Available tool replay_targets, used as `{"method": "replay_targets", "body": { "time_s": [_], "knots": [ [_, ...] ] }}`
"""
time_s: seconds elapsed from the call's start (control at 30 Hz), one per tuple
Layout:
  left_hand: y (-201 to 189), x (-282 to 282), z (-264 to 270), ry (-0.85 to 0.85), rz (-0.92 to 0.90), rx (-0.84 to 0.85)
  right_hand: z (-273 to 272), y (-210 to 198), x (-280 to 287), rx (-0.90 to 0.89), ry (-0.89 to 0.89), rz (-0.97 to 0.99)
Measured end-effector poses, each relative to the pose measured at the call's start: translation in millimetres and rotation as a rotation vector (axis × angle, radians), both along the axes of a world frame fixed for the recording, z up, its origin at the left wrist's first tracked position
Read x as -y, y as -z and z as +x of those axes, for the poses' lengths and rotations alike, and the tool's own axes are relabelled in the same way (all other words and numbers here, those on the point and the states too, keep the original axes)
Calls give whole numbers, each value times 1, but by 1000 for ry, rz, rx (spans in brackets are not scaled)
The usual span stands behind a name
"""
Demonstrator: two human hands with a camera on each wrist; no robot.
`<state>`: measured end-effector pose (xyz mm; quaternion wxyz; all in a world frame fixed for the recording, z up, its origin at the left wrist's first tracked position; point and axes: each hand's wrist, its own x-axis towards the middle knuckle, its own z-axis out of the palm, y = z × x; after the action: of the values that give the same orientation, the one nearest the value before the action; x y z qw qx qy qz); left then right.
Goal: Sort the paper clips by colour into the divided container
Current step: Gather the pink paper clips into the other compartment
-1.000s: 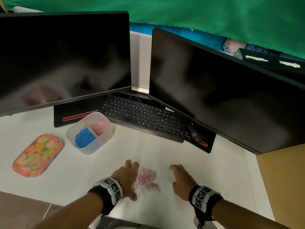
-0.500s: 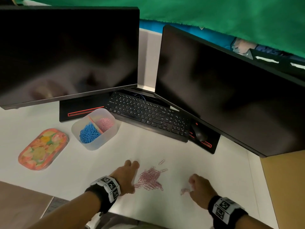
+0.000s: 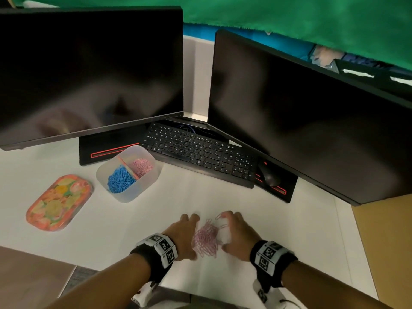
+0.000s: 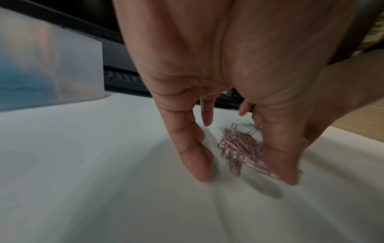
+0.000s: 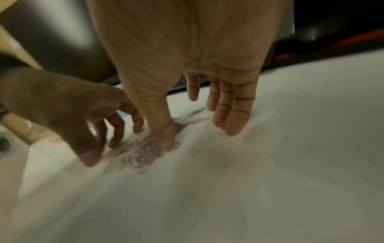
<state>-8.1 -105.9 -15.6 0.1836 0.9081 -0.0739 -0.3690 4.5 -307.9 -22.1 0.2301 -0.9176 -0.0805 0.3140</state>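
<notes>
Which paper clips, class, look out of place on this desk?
A few stray pink clips lie apart from the pink pile cupped between the left hand and right hand. That whole pile sits loose on the desk, not in the divided container, which already holds blue and pink clips in separate halves.

right hand point(image 3: 236, 236) swept back in | pink clips point(image 3: 206, 239) bunched tighter | left hand point(image 3: 184, 236) now touching pile
</notes>
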Motion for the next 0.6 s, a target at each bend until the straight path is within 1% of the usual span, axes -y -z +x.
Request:
{"method": "replay_targets", "body": {
  "time_s": [0.1, 0.17, 0.23, 0.33, 0.43, 0.47, 0.6],
  "knots": [
    [-8, 8, -8, 74, 58, 0, 11, 0, 12, -21, -150, -174],
    [-9, 18, -12, 63, 65, 46, 14, 2, 6, -8, -236, -197],
    [-12, 25, -12, 38, 51, 92, 11, 5, -4, 23, -288, -152],
    [-14, 27, -12, -33, -15, 103, 6, 8, -14, 51, -274, -41],
    [-2, 21, -13, -201, -112, 106, 4, 10, -20, 17, -225, 11],
    [2, 21, -13, -235, -132, 116, 4, 11, -22, 15, -215, 24],
    [14, 24, -10, -312, -160, 155, 5, 16, -29, 40, -175, 72]
  ]
}}
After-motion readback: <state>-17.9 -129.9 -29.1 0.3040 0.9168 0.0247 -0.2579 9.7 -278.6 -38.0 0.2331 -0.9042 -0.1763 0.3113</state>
